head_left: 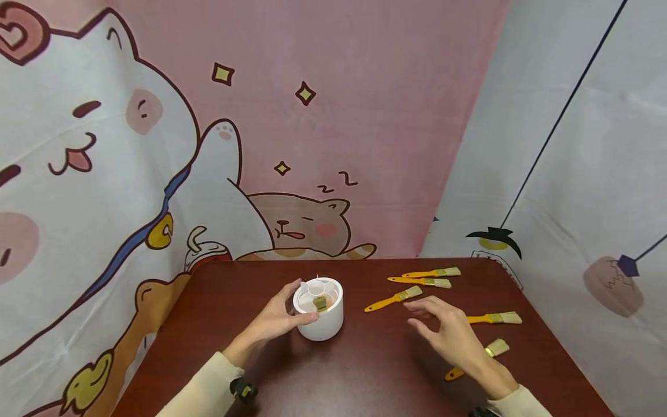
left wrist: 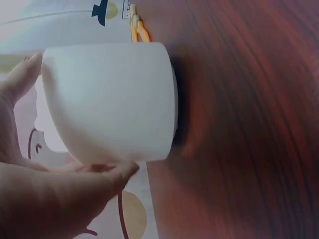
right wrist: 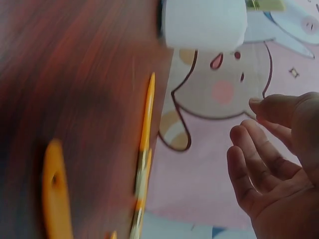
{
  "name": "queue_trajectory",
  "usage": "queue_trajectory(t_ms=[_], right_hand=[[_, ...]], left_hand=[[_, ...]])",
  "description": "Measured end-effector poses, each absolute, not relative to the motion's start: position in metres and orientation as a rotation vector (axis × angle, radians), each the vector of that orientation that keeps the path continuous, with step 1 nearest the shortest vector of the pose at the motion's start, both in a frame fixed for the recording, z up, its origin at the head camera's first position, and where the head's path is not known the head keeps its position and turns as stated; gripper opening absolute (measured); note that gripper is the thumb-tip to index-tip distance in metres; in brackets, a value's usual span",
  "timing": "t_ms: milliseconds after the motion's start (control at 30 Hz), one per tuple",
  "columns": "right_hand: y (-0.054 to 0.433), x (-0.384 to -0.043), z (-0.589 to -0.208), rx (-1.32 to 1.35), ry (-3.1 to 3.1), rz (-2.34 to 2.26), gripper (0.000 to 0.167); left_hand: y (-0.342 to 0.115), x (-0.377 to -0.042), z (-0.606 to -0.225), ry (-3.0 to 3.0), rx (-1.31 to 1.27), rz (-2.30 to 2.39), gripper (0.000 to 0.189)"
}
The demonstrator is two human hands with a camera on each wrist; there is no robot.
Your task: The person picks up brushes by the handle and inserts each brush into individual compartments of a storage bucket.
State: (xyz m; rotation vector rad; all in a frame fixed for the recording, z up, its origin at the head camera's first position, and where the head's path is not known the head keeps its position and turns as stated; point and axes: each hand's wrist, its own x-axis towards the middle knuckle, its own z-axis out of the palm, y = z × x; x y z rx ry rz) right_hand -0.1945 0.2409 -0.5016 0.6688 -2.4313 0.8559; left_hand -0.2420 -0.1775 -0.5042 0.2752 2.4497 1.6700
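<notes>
A white round container [head_left: 321, 324] with a divided top stands on the table, with the pale bristles of a paintbrush [head_left: 319, 303] showing above one of its compartments. My left hand [head_left: 276, 315] grips the container from its left side, thumb at the front of the rim and fingers round the back. The left wrist view shows the container's smooth white wall [left wrist: 112, 99] between thumb and fingers. My right hand [head_left: 443, 333] is in the air over the right half of the table, fingers loosely bent and holding nothing. Nearest to its fingertips lies a yellow-handled paintbrush [head_left: 393, 299].
More yellow-handled paintbrushes lie on the dark red-brown table [head_left: 333, 382]: two side by side at the back, a paintbrush [head_left: 497, 318] at the right and another paintbrush [head_left: 497, 347] partly hidden under the right wrist. A cartoon-printed cloth [head_left: 375, 145] hangs behind the table.
</notes>
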Motion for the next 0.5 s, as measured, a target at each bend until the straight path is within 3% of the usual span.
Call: queue_trajectory(t_ms=[333, 500], right_hand=[[0.298, -0.183, -0.511, 0.335, -2.531, 0.742, 0.033], [0.329, -0.178, -0.517, 0.126, -2.712, 0.714, 0.021]], left_hand=[[-0.144, -0.218, -0.506, 2.96, 0.059, 1.472, 0.137], [-0.128, -0.212, -0.508, 3.024, -0.073, 1.431, 0.135]])
